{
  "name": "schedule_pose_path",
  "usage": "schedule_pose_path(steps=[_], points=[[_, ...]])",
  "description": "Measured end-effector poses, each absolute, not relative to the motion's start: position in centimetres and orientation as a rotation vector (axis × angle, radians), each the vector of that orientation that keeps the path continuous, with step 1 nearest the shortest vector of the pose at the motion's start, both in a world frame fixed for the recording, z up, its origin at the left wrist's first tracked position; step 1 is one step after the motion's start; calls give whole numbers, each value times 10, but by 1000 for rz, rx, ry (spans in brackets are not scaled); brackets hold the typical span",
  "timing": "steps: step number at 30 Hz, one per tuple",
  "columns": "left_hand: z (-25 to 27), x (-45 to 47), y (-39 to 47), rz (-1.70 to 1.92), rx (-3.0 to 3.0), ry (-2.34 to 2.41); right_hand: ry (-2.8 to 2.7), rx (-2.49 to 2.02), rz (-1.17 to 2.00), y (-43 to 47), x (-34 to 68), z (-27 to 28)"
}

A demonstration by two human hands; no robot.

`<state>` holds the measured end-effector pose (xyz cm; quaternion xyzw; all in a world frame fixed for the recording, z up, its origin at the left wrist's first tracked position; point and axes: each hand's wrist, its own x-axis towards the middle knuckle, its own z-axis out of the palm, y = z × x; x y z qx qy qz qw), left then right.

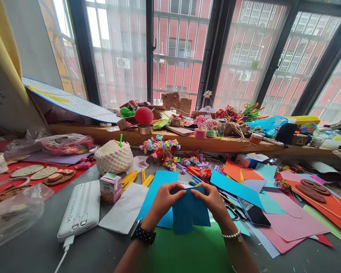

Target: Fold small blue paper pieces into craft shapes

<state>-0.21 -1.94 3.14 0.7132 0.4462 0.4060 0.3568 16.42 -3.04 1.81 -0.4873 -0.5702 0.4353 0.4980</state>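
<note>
Here's the left wrist, just behind the left hand (167, 196), and it's wearing a black wristband (147, 236), broad and sprinkled with small white dots! A slim watch case (135, 228) shows at its outer side, edge-on, the dial too foreshortened to read. Across to the right hand (212, 201), and it's all shine at the wrist: a bracelet (230, 235) of round, silvery beads, a little charm (240, 238) dangling from it. Both forearms are bare, right down to the frame's edge.
</note>
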Motion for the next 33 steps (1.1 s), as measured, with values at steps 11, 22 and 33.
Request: schedule_pose_path(steps=[11, 22, 33], points=[[32, 0, -23, 1018, 2001, 1176, -1592, -1251, 845, -30, 161, 19], [27, 3, -23, 1048, 2082, 1235, -1561, -1254, 863, -26, 159, 13], [26, 5, -22, 1035, 2037, 1212, -1408, -1269, 1005, -27, 159, 11]])
